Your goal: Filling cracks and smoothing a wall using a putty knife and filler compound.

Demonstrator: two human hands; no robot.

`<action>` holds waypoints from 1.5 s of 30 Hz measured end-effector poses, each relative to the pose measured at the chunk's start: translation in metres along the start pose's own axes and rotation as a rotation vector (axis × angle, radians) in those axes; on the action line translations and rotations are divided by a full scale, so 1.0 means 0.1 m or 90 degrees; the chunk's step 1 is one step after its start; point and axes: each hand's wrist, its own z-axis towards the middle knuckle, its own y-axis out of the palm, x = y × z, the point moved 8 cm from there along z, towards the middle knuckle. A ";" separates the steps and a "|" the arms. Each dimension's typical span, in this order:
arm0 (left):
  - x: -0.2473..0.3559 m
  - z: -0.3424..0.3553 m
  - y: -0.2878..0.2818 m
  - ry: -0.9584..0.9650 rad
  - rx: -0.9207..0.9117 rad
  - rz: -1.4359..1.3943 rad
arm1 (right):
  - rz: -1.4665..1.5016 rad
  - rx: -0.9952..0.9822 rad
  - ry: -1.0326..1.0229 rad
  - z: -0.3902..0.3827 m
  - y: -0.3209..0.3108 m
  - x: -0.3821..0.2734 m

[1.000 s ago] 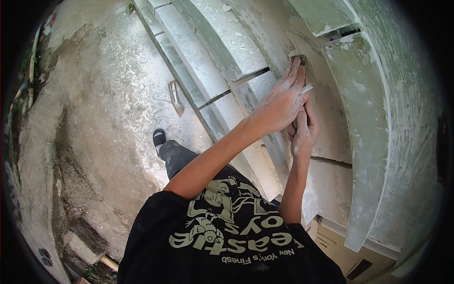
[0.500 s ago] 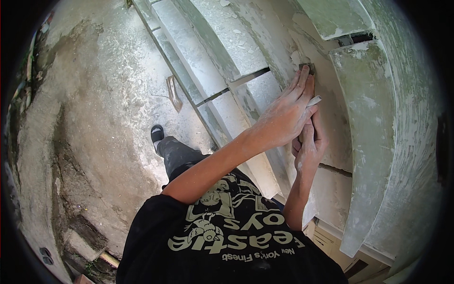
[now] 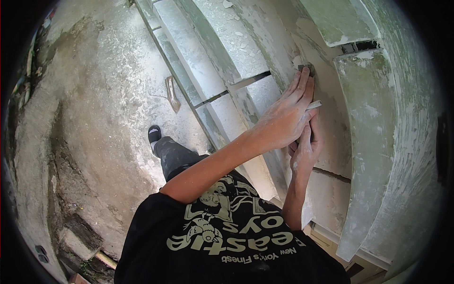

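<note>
My left hand [image 3: 283, 118] reaches across the upper right, its fingers straight, together and pressed on the dark flat blade of a scraper [image 3: 307, 69]. The blade lies against a pale, powdery panel [image 3: 326, 102] between raised greenish strips. My right hand [image 3: 305, 147] is just below, closed, its fingers curled round what appears to be the scraper's handle; the grip is mostly hidden behind my hands. A pale end piece [image 3: 314, 104] sticks out between the two hands. White dust coats both hands.
Stepped greenish ledges [image 3: 265, 92] run diagonally beside me, with pale flakes on their upper part. A long curved strip [image 3: 371, 142] stands to the right. On the stained concrete floor [image 3: 109, 94] lies a brown, narrow object [image 3: 173, 94], near my sandalled foot [image 3: 154, 135].
The view has shifted slightly. Both hands keep the same grip, with the blade at nearly the same spot on the panel; my right hand sits slightly further left and lower.
</note>
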 end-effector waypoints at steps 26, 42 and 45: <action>-0.07 0.08 -0.03 -0.023 0.009 -0.006 | -0.033 -0.039 0.053 0.07 0.14 -0.21; -0.06 0.06 -0.13 0.016 -0.014 -0.028 | 0.030 -0.058 0.055 -0.02 0.20 -0.15; -0.07 0.06 -0.14 -0.009 -0.042 0.017 | 0.029 -0.048 0.061 -0.06 0.25 -0.23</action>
